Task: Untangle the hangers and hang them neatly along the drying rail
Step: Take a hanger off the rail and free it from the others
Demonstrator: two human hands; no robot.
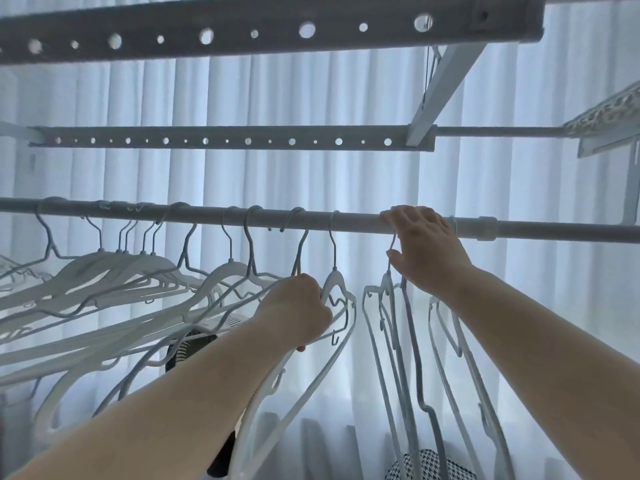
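A grey drying rail runs across the view at hand height. Several white hangers crowd its left part, their shoulders overlapping and skewed. My left hand is closed around the shoulder of one white hanger near the rail's middle, where neighbouring hangers cross. My right hand rests over the rail, its fingers on top and its thumb against the hook of a hanger that hangs edge-on. Two or three more hangers hang edge-on below that hand.
Two perforated grey bars of the drying rack run higher up, with a slanted bracket at the right. A pale curtain fills the background. A white connector sleeve sits on the rail right of my hand. Dark patterned objects lie below.
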